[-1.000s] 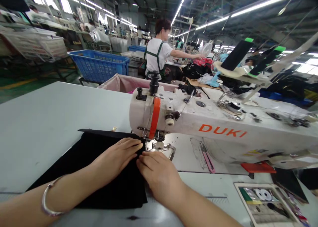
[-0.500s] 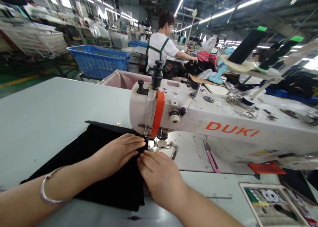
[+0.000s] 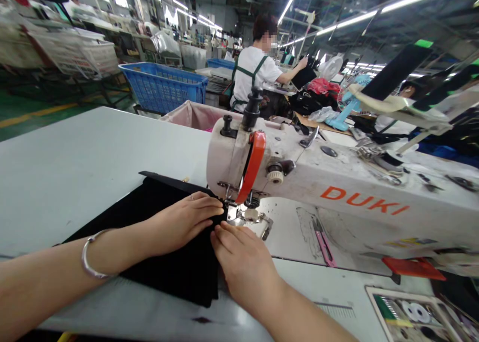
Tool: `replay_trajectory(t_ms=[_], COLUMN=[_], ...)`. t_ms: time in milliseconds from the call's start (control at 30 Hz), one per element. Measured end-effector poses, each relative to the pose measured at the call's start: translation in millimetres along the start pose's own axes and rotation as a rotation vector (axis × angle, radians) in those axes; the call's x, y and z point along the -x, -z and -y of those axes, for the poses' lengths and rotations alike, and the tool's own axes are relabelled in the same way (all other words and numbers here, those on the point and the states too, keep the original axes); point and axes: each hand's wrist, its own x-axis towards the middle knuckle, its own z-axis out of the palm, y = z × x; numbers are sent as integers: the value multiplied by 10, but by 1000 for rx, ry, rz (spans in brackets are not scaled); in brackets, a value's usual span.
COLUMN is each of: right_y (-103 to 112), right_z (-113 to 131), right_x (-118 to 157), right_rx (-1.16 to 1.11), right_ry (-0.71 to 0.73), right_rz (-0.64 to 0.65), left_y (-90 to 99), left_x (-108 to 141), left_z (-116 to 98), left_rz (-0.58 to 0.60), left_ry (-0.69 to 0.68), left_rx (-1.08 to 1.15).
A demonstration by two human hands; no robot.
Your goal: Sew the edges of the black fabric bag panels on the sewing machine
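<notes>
A black fabric piece (image 3: 175,277) lies on the pale table, its right edge reaching the needle area of a white sewing machine (image 3: 299,177) with orange lettering. My left hand (image 3: 187,217) rests flat on top of the fabric, fingers stretched toward the presser foot (image 3: 232,212). Close beside it, my right hand (image 3: 245,262) holds the fabric's right edge just in front of the foot. Its fingers are bent and its thumb is hidden underneath. The needle tip is too small to make out.
Pink thread snips (image 3: 325,245) lie on the machine bed. At lower right, a tray (image 3: 377,307) contains bobbins. Behind the machine are a pink cloth-lined bin (image 3: 183,113), a blue basket (image 3: 164,85) and a co-worker (image 3: 250,68) in a white shirt.
The whole view has shifted, so the machine appears farther right. Both hands stay on the fabric near the foot. The co-worker's arm has risen, with black cloth at the hand.
</notes>
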Motion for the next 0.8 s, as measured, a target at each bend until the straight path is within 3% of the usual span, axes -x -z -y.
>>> replay_trajectory(t_ms=[167, 333, 433, 533, 667, 733, 800], right_y=[43, 468, 666, 605, 307, 232, 252], right_z=[-1, -94, -198, -316, -440, -436, -340], right_x=[-7, 165, 312, 292, 39, -34, -1], right_rx=[-53, -208, -191, -152, 62, 149, 98], right_ry=[-36, -164, -232, -265, -402, -398, -333], right_rz=[44, 160, 216, 238, 100, 48, 24], left_y=[44, 79, 62, 7, -95, -119, -109], left_x=[143, 586, 780, 819, 785, 786, 796], left_z=[-70, -398, -572, -659, -671, -644, -615], left_rz=[45, 75, 72, -29, -149, -185, -223], left_ry=[8, -49, -100, -118, -96, 15, 194], left_rx=[-4, -80, -154, -198, -152, -30, 122])
